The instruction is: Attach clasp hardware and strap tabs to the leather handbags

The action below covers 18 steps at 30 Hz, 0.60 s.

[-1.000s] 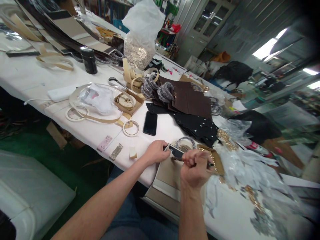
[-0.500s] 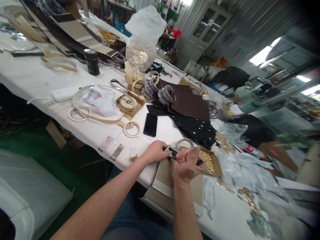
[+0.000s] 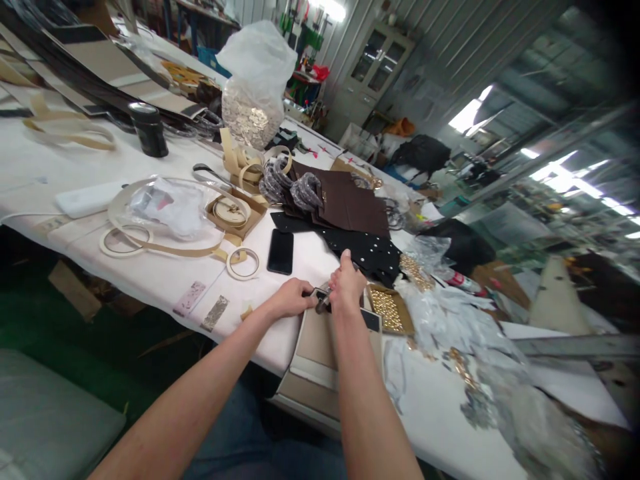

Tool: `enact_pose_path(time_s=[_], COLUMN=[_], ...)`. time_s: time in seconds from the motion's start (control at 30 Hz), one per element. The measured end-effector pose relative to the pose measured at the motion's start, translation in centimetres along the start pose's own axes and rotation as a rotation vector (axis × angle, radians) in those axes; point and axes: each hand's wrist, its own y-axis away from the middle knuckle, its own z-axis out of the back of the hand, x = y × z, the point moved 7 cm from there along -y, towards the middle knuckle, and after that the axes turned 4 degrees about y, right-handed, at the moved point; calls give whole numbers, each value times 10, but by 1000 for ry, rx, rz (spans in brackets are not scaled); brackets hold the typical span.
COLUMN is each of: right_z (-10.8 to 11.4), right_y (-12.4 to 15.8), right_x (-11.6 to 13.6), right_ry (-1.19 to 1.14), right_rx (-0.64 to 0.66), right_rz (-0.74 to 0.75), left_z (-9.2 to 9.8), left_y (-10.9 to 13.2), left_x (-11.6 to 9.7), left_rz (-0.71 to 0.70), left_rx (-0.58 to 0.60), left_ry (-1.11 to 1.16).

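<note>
My left hand (image 3: 293, 299) is closed with its fingertips on the light-edged dark end of a beige bag-like piece (image 3: 315, 340), which lies over the table's near edge. Close beside it, my right hand (image 3: 347, 287) makes a fist with the thumb pointing up. A small greyish metal tool (image 3: 324, 304) sticks out of that fist toward the left fingertips, touching or nearly touching the dark end. Its kind is hidden by the fingers. Just right of the right wrist, a dark patch (image 3: 370, 320) shows on the beige piece.
A box of gold beads or studs (image 3: 387, 310) stands right of my hands. Beyond them lie a phone (image 3: 281, 251), a tape roll (image 3: 243, 263), black studded pieces (image 3: 367, 250) and brown panels (image 3: 355, 200). Clear plastic bags (image 3: 450, 313) spread rightward.
The view has swung right, so things sit further left. My right hand has turned more upright, and the metal tool's end now shows between my hands.
</note>
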Motion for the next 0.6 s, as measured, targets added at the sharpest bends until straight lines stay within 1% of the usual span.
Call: enact_pose_path(time_s=[0.07,0.1,0.13,0.17,0.2,0.27,0.3,0.37,0.43,0.5,0.6], right_z=[3,7,12,19,29,46,50,50,44,37,31], right_y=[2,7,15,25,38,70,86,113,128,131,128], right_x=[-2,0,6,16,28,49,55,61,61,58,52], right_ry=[-37,-76,-117,-161,-202,-229,-220,-190,-175,-162,-114], right_rx=[50,82,129,158,156,114,95,67,62,73,86], right_rz=[-79,-78,-29,67,204,473,571,694,751,773,785], left_z=[-3,-4,-4,-5,-5,-5,-6,-7,-6,-6,-8], left_y=[0,-1,-1,-1,-1,-3,-4,-4,-4,-3,-2], left_x=[2,4,5,6,7,9,10,10,9,8,8], left_rz=[31,46,60,74,86,107,119,135,134,119,110], left_rx=[-14,-34,-59,-84,-103,-111,-101,-88,-98,-121,-139], left_ry=[-4,-13,-26,-42,-55,-63,-56,-41,-49,-74,-87])
